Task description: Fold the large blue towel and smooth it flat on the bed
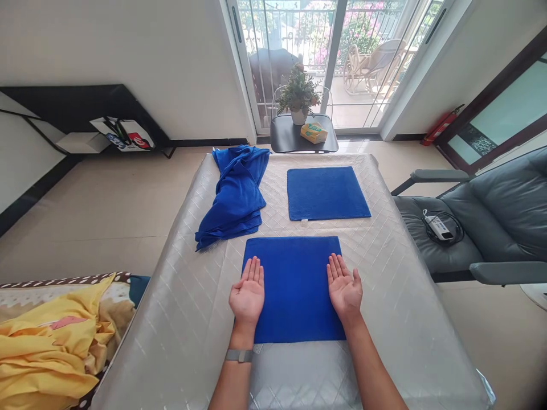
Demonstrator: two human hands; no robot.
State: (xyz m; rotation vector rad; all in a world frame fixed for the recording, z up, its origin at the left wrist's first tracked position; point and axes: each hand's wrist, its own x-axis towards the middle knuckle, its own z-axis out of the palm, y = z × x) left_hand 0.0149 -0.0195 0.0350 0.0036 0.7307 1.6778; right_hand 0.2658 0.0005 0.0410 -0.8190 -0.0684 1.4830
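A folded blue towel (294, 287) lies flat on the quilted silver table (397, 296) right in front of me. My left hand (248, 293) rests palm up on the towel's left edge, fingers stretched out, holding nothing. My right hand (344, 290) lies palm up on the towel's right edge, fingers also out and empty. A second folded blue towel (327, 193) lies flat farther back. To its left sits a heap of unfolded blue towels (237, 196).
A grey armchair (491, 228) with a power strip (440, 226) stands at the right. Yellow cloth (47, 341) lies at the lower left. Beyond the table a black chair (299, 139) holds a potted plant (299, 97) and a tissue pack (313, 132), before glass balcony doors.
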